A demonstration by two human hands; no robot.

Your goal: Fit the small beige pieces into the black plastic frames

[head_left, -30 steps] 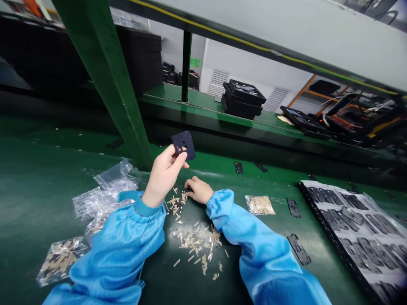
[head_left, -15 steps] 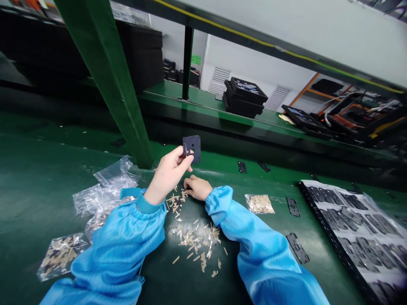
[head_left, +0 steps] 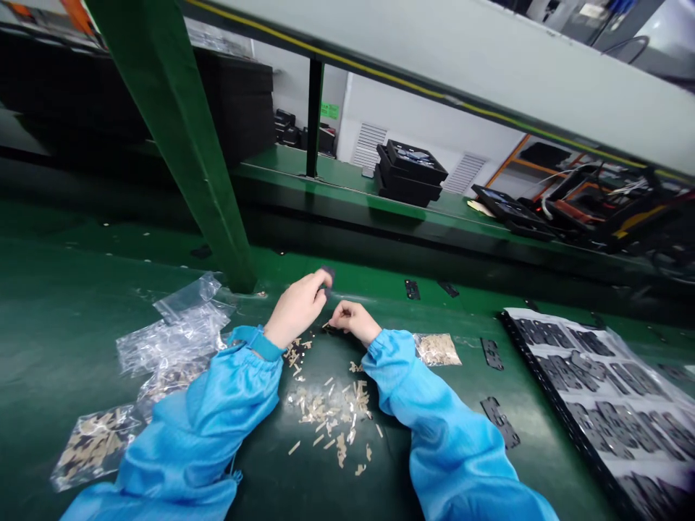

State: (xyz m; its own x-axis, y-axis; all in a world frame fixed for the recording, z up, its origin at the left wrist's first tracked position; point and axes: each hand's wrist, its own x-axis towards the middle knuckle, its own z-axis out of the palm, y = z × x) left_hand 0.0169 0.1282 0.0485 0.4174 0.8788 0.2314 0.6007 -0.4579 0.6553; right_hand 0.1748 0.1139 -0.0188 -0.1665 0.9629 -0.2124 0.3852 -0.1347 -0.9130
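My left hand is closed on a thin black plastic plate, which is tilted and mostly hidden behind the fingers. Close by on the right, my right hand pinches a small tan strip just above the mat; its exact shape is too small to make out. Beneath my left hand lies a little pile of tan and black pieces. Nearer to me, between my sleeves, loose tan pieces are scattered over the green mat.
Clear plastic bags lie left, near a bag of tan and black pieces. On the right are another bag of tan pieces, loose black plates and a tray of black parts. A green post rises behind.
My left hand has turned and lowered the black plate, which no longer faces me flat. My right hand has lifted a little from the small pile, with a tan strip now between its fingertips.
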